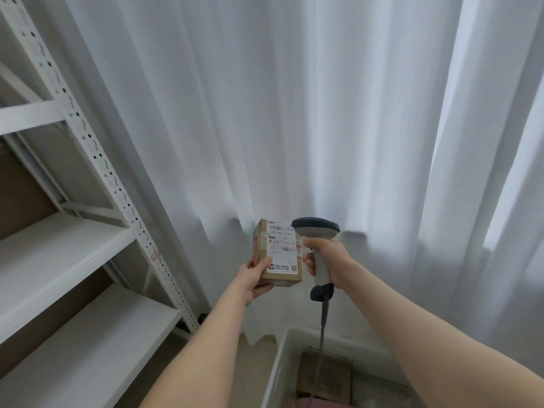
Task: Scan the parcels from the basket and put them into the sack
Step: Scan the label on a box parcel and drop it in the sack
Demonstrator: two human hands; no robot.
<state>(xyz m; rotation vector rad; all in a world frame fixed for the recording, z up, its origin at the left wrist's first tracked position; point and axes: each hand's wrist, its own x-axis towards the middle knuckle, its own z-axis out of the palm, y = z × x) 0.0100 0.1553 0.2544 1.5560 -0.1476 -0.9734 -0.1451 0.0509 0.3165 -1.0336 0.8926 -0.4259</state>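
One parcel (pixel 279 254) is up in front of you, pinched at its near-left corner by your left hand (pixel 254 278), thumb on the label (pixel 282 245), fingers curled underneath. Your right hand (pixel 329 260) is wrapped round the scanner (pixel 316 228) grip, just right of the box, with the head almost touching its far-right corner. Honestly, that looks too close and too side-on for a clean read. (binrunner)

Agreed. I'd draw the scanner back toward you a bit and turn its nose left so it faces the top barcode square-on. Your thumb sits on the lower-left of the label, clear of both barcodes, so don't slide it up. Tilt the box face toward the scanner, not the curtain (pixel 323 113). (tape_gun)

Also, the cable hangs down into the basket (pixel 279 363) at near right, where more parcels (pixel 326 375) wait, so mind it doesn't snag. I can't see the sack anywhere, so you'll need to look for it once it beeps. (binrunner)
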